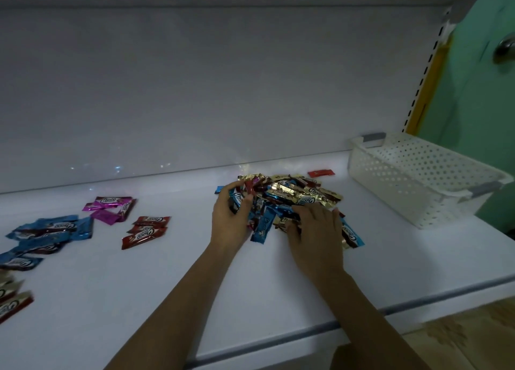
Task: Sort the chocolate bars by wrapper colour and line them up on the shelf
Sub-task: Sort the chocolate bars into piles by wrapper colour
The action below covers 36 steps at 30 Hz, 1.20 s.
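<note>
— So, where do the chocolate bars lie?

— Most sit in a mixed pile [292, 195] on the white shelf [250, 286], right of the middle: gold, blue and red wrappers all tumbled together. On the left are small groups, well apart from the pile: blue bars [47, 233], pink bars [111, 208] farther back and red bars [146, 230] beside them. A few more (cut off by the frame) lie at the near left edge.

— And the hands?

— Both are at the pile. The left hand [231, 216] curls its fingers round a blue bar [236, 197] at the pile's left edge. The right hand [315, 227] lies palm down on the near side, fingertips tucked among the wrappers; I cannot tell whether it holds one.

— Anything else?

— A single red bar [320, 172] lies just behind the pile, and a white perforated basket [418, 180] stands at the far right, beside a green door [479, 105].
</note>
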Available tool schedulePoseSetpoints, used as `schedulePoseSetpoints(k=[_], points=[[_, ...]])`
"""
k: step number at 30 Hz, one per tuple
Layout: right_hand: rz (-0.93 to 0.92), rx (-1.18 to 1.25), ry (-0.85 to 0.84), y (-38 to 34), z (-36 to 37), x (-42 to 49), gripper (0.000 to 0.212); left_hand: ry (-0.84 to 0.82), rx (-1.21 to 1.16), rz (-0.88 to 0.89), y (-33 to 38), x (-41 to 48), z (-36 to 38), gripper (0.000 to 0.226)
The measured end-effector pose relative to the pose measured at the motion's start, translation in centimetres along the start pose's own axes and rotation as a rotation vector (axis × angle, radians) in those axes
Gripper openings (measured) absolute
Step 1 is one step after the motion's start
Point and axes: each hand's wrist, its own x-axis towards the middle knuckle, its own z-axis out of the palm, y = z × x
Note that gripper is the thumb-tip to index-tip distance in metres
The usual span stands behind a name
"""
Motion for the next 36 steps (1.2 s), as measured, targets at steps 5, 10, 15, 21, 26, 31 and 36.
schedulePoseSetpoints(k=[5,10,15,21,26,31,36], points=[[-0.180,0.217,0.083,-3.4,-0.5,0.8,0.034,0.096,-0.198,-0.166,2.2,-0.2,-1.1,0.023],[0.175,0.891,-0.376,-10.4,-0.7,2.2,0.037,0.106,-0.227,-0.152,4.1,-1.7,-4.1,0.021],[0.355,1.117,-0.350,-17.5,1.6,0.0,0.019,0.267,-0.144,-0.023,4.8,-3.7,-8.0,0.019],[0.580,1.358,-0.305,-24.6,3.2,-2.9,0.009,0.500,-0.115,0.066,5.2,-5.9,-13.0,0.028],[0.601,1.400,-0.312,-28.6,4.2,-4.7,0.007,0.553,-0.273,-0.083,6.1,-7.3,-16.6,0.026],[0.462,1.255,-0.306,-30.3,5.5,-5.5,0.015,0.465,-0.345,-0.265,5.9,-8.8,-18.1,0.023],[0.454,1.414,-0.364,-29.1,4.4,-4.2,0.013,0.593,-0.347,-0.211,5.7,-8.1,-19.2,0.027]])
